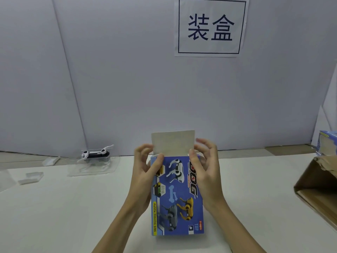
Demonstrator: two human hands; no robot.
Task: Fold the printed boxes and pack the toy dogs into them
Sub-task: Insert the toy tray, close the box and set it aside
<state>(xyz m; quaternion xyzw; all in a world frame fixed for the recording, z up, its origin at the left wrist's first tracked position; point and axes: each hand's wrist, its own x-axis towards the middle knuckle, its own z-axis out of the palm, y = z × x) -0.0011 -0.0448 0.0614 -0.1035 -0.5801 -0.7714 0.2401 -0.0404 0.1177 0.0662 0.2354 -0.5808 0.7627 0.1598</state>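
Note:
A blue printed box (177, 207) with pictures of toy dogs stands on end on the white table, held between both hands. Its grey far-end flap (173, 142) stands up open. My left hand (145, 167) grips the box's upper left edge, thumb on the printed face. My right hand (204, 167) grips the upper right edge, thumb at the flap's fold. A white and black toy dog (95, 154) lies in a clear plastic tray (91, 168) at the back left of the table.
Small clear plastic pieces (31, 177) lie at the far left. A brown cardboard carton (317, 189) lies open at the right edge, with another blue box (327, 145) behind it. A white wall with a paper sign (211, 26) closes the back.

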